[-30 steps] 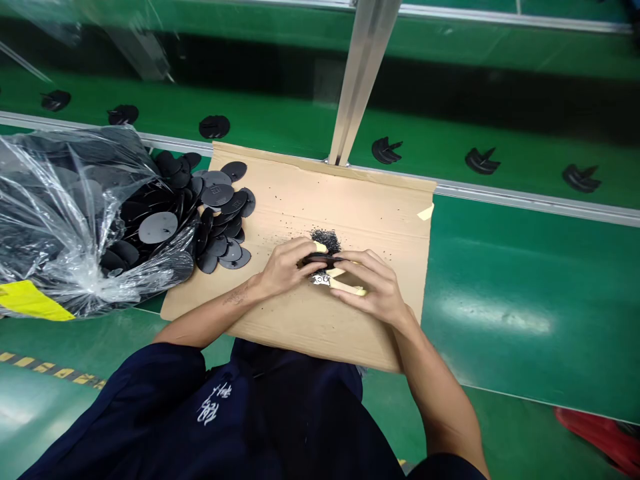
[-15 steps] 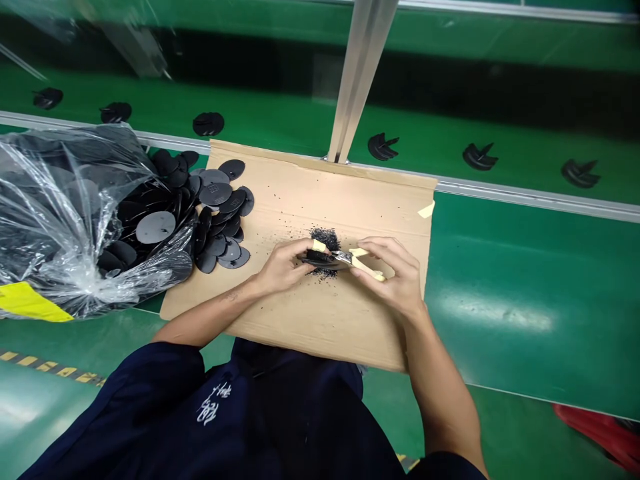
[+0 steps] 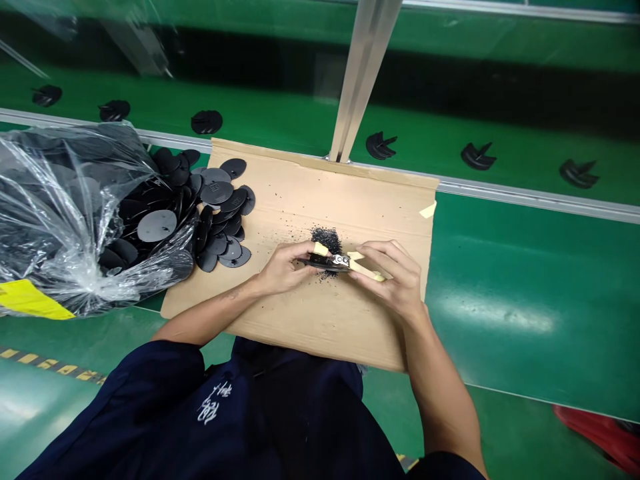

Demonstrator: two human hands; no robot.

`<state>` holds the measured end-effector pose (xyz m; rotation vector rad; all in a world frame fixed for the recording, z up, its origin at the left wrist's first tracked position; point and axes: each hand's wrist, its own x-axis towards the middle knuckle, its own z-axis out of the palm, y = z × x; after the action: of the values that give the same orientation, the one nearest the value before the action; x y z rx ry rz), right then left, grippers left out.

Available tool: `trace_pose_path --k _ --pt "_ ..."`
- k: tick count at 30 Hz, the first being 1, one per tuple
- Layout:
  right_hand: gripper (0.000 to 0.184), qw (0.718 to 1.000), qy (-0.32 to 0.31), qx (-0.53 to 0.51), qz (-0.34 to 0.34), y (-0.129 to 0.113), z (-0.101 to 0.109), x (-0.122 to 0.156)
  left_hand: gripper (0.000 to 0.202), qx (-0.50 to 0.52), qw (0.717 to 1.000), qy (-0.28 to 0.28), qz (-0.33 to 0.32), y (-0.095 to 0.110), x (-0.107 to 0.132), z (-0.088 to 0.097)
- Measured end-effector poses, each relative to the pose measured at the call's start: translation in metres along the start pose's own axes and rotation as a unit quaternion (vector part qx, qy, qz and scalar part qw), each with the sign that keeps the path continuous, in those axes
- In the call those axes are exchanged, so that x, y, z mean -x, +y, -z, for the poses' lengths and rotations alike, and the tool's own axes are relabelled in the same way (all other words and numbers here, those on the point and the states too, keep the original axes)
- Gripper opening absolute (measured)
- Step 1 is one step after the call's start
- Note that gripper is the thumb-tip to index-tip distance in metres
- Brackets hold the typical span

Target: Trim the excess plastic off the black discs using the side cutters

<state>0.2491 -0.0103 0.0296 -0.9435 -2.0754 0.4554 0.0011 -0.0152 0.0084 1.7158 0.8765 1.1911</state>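
Note:
Between the thumb and fingers of my left hand [image 3: 284, 268] is a black plastic disc [image 3: 320, 265], tilted so that it shows nearly edge-on. A strip of yellow tape wraps one finger of that hand. My right hand [image 3: 395, 273] grips small nippers [image 3: 369, 271] with pale yellow handles, and their metal jaws meet the right side of the disc. Exactly where the jaws touch it I cannot make out. Below the disc, a heap of small black scraps [image 3: 326, 237] lies on the cardboard sheet [image 3: 300, 320].
To the left, black discs [image 3: 233, 250] spill from a clear plastic bag [image 3: 75, 220] onto the cardboard. A metal post [image 3: 363, 80] rises at the cardboard's back edge. Beyond the rail, several black parts [image 3: 381, 145] lie spaced out on a green surface.
The disc has turned more edge-on in my left hand. The nippers' handles have come closer together in my right hand.

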Motion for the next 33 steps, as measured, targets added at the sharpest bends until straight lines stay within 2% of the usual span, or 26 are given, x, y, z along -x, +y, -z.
trace_pose_path --k 6,11,15,18,23,26,29,33 --pt "0.049 0.999 0.008 0.029 0.037 0.002 0.001 0.001 0.016 0.028 1.0 -0.002 -0.008 -0.004 0.002 -0.001" --pt "0.036 0.996 0.003 0.071 0.061 0.001 0.004 0.001 0.018 0.043 0.999 -0.017 -0.008 -0.002 0.002 -0.002" --pt "0.036 0.994 -0.004 0.079 0.078 -0.002 0.007 0.002 0.019 0.028 0.999 -0.03 -0.011 0.0 0.001 0.0" --pt "0.036 0.997 0.001 0.041 0.062 -0.003 0.004 0.003 0.017 0.017 0.999 -0.024 -0.028 0.001 0.0 0.001" --pt "0.027 0.996 0.014 -0.082 -0.014 -0.002 -0.002 0.0 0.015 0.001 0.998 -0.012 -0.06 0.005 0.0 0.002" --pt "0.027 0.998 0.01 -0.057 -0.031 0.001 0.0 -0.003 0.013 -0.017 0.998 -0.015 -0.058 0.007 -0.002 0.002" --pt "0.031 1.0 0.008 -0.002 -0.005 0.004 0.002 -0.003 0.017 -0.058 0.996 -0.032 -0.065 0.004 -0.002 0.003" --pt "0.032 1.0 -0.017 -0.012 -0.008 0.004 0.003 -0.004 0.023 -0.127 0.987 -0.052 -0.085 -0.002 0.0 0.005"
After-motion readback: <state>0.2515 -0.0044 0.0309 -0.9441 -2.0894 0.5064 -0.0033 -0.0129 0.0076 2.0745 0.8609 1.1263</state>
